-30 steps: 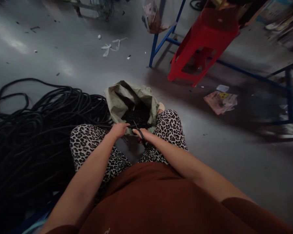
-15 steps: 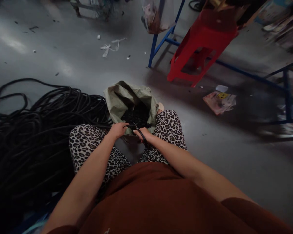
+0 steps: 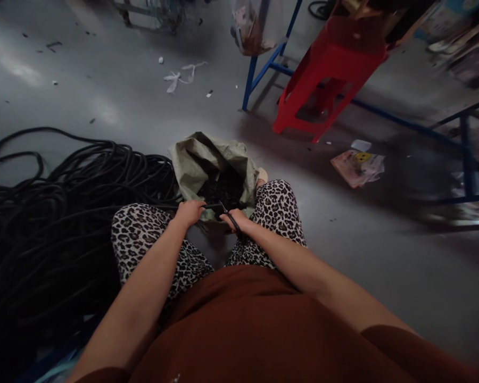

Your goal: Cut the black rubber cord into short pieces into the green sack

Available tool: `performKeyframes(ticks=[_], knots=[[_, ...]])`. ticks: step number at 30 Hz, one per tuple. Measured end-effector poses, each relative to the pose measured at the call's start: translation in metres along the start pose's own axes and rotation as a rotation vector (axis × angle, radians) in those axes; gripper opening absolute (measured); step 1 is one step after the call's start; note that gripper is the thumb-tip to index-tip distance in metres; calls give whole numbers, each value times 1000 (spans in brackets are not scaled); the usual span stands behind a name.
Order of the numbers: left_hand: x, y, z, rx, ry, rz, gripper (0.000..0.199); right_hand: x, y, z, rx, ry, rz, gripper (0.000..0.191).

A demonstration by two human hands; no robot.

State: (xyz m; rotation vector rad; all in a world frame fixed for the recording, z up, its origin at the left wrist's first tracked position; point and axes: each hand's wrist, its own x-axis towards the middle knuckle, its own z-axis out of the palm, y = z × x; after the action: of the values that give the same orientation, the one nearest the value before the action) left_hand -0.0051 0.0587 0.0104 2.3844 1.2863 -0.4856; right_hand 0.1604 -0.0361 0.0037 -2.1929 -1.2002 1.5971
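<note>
My left hand is closed round a black rubber cord, whose end sticks out to the right over the sack. In my right hand is a pair of scissors with dark handles; the blades point up and left and meet the cord. Below both hands, between my knees, an open pale green woven sack holds many short black pieces. To the left, the cord runs back over my knee towards a large heap of coiled black cord. Whether the blades are fully closed is too small to tell.
A red plastic stool stands ahead on the right beside a blue metal frame. A clear bag hangs from the frame. Printed packets lie on the floor at right, and scraps of white plastic lie ahead.
My left hand has shifted slightly left along the cord, so more of it shows between the hands. My right hand and the scissors have hardly moved.
</note>
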Motion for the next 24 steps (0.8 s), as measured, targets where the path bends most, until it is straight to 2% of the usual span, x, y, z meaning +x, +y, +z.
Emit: performKeyframes(ticks=[14, 24], knots=[[0, 1, -1, 12, 6, 3, 36, 3, 2, -1, -81, -5, 7, 50], [-3, 1, -3, 16, 0, -24, 37, 3, 2, -3, -32, 33, 30, 50]])
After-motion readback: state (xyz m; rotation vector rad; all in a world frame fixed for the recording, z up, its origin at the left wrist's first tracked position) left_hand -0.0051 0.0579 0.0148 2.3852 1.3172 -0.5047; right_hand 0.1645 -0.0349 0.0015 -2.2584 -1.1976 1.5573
